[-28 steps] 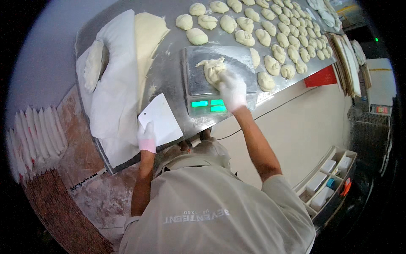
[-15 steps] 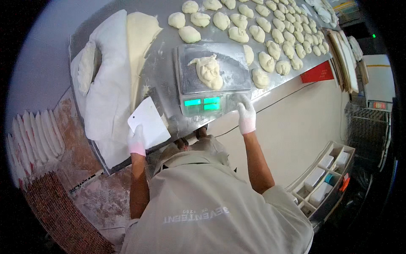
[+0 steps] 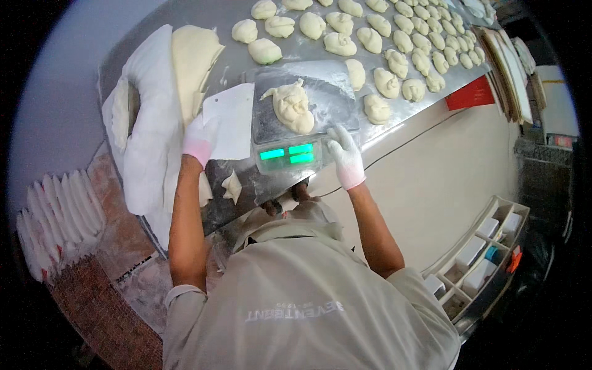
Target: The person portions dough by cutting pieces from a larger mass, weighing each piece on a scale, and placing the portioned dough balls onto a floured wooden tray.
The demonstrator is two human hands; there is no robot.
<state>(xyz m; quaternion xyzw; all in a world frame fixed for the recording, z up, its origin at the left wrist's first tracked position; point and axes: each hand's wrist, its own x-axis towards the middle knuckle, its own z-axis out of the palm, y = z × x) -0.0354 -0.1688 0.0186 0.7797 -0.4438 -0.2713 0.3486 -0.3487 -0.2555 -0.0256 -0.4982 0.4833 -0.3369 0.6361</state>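
My left hand (image 3: 201,139), in a white and pink glove, grips a white flat scraper (image 3: 228,117) at the edge of a large dough slab (image 3: 191,55), which is partly covered by a white cloth (image 3: 139,148). Small dough scraps (image 3: 231,186) lie below the scraper. A digital scale (image 3: 320,92) with lit green displays stands in the middle, bearing an irregular dough lump (image 3: 290,108). My right hand (image 3: 345,154), also gloved, is at the scale's lower right corner with its fingers apart and nothing held.
Several rows of dough pieces (image 3: 311,24) cover the back and right of the steel table (image 3: 228,68). At right are stacked boards (image 3: 505,74), a red object (image 3: 470,94) and a divided bin (image 3: 475,259). Filled white sacks (image 3: 61,219) lie at left.
My left hand has moved up with the scraper toward the slab's middle, uncovering small scraps. My right hand has left the dough on the scale and moved down to the scale's corner.
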